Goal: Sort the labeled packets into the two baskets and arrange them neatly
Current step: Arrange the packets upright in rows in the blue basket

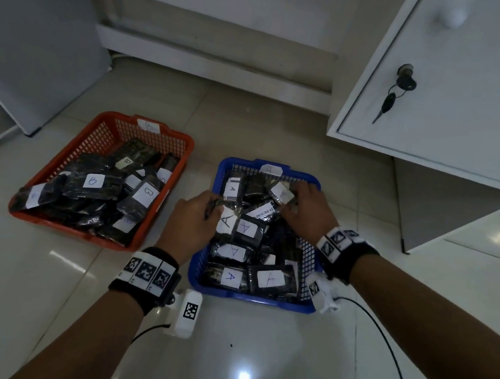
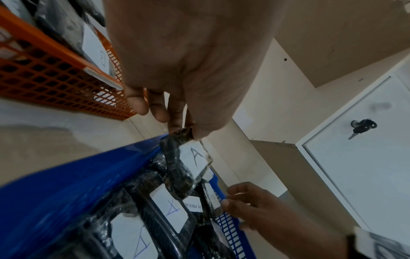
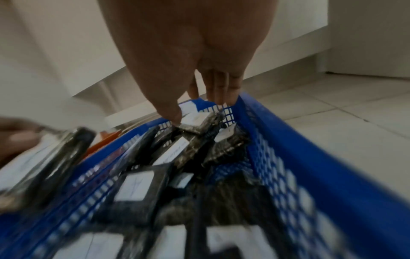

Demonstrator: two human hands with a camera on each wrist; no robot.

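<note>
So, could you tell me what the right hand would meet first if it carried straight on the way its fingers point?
Probably the far wall of the blue basket: the right hand grips a packet with fingertips almost at that mesh, though depth is unclear.

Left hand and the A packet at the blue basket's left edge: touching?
Touching. The left wrist view shows the left hand pinching the top edge of the A packet between thumb and fingertips.

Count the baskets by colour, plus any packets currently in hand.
Orange basket: 1
Blue basket: 1
Held packets: 2. The left hand pinches the A packet; the right hand holds the far packet.
Total: 4
</note>
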